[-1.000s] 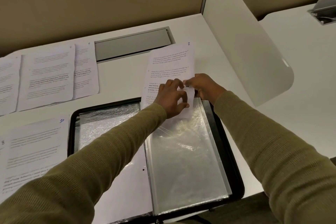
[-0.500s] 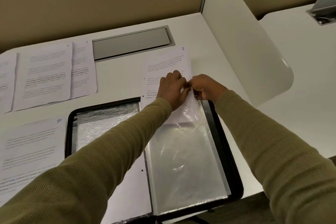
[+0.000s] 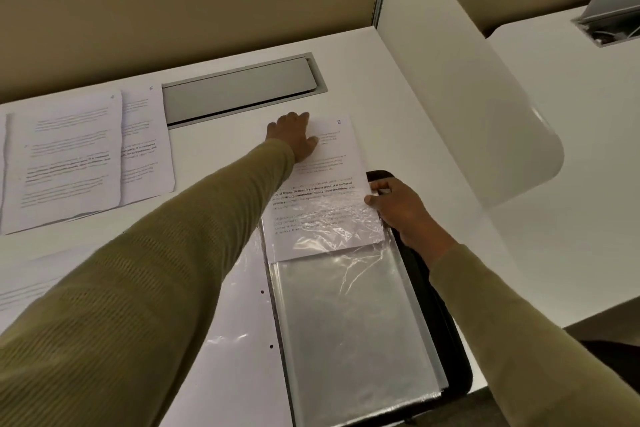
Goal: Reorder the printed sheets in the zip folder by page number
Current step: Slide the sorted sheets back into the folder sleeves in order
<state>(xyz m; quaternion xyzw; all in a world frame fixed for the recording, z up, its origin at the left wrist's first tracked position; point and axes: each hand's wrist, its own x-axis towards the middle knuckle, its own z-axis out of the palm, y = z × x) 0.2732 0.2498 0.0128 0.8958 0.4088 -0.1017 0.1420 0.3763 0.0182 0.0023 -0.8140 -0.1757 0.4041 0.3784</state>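
The black zip folder lies open on the white desk, its clear plastic sleeves facing up. A printed sheet marked 2 sits partly inside the top sleeve, its upper half sticking out toward the back. My left hand rests flat on the sheet's top left part, fingers straight. My right hand pinches the sleeve's open edge at the sheet's right side, over the folder's upper right corner.
Several printed sheets lie overlapped at the back left, and more paper lies at the left edge. A grey cable hatch is set in the desk behind. A white divider panel stands to the right.
My left hand left the sleeve's mouth and moved up to the sheet's top. The sheet has slid deeper into the sleeve. My right hand shifted to the right edge.
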